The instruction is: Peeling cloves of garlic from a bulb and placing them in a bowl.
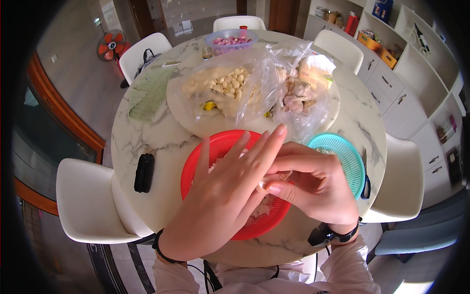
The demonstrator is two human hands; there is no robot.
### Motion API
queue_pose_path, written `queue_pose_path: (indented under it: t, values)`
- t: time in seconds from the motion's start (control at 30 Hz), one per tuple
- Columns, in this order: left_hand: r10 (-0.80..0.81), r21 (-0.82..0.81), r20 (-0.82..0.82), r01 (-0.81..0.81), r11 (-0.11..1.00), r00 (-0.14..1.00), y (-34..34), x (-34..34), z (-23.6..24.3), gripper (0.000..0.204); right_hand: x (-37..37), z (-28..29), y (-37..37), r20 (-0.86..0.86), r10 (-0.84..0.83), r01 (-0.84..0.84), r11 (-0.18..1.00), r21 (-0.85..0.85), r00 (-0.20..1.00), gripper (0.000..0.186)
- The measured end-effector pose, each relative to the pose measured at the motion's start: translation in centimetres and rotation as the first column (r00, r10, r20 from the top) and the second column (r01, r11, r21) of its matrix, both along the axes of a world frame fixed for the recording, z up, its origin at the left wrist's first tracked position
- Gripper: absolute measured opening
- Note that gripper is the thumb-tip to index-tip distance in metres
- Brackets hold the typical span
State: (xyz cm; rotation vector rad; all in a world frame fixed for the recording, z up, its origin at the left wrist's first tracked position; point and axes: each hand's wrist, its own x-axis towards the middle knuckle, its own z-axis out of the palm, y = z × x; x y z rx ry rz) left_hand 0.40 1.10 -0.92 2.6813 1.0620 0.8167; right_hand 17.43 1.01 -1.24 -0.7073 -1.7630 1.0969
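My right hand (316, 188) pinches a garlic piece with papery skin (269, 181) between its curled fingers and thumb, over the red colander (192, 164). My left hand (225, 191) has its fingers stretched out and apart, its thumb at the piece, partly hidden. Pale skins lie in the colander under both hands. The cyan basket (345, 154) sits to the right, holding something small and pale. Beyond, a clear bag of peeled cloves (230, 81) and a bag of whole garlic bulbs (298, 95) lie on the raised round board.
The round marble table (137, 125) carries a bowl of pink pieces (230, 41), a small jar, a green cloth (149, 93), a black case (144, 172) and scissors (365, 186) at the right. White chairs (85, 196) surround it. A fan and cabinets stand behind.
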Motion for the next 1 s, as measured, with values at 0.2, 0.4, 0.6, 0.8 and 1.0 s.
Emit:
queue_pose_path:
  t: [0.2,0.4,0.6,0.8,1.0]
  values:
    - [0.148,-0.113,-0.1,-0.159,0.981,0.984,-0.4,-1.7,0.8,0.066,5.4,1.2,-0.6,0.201,-0.452,0.438,0.892,0.11,0.869,0.014]
    - [0.311,-0.163,-0.079,-0.32,0.933,0.947,-1.2,-4.2,1.7,0.057,8.8,1.0,0.1,0.634,-0.652,0.574,0.729,0.373,0.417,0.026]
    - [0.33,-0.179,-0.085,-0.34,0.923,0.94,-1.1,-4.6,1.7,0.054,3.4,-0.8,-0.6,0.775,-0.335,0.199,0.942,0.269,0.536,0.032]
    - [0.289,-0.19,-0.104,-0.305,0.933,0.951,-0.9,-4.6,1.6,0.052,-0.6,-7.5,2.4,0.877,0.03,-0.167,0.984,0.058,0.479,0.023]
    - [0.306,-0.175,-0.094,-0.319,0.931,0.947,-1.3,-5.3,1.6,0.051,-1.9,-9.2,3.1,0.899,0.082,-0.158,0.987,-0.015,0.431,0.02]
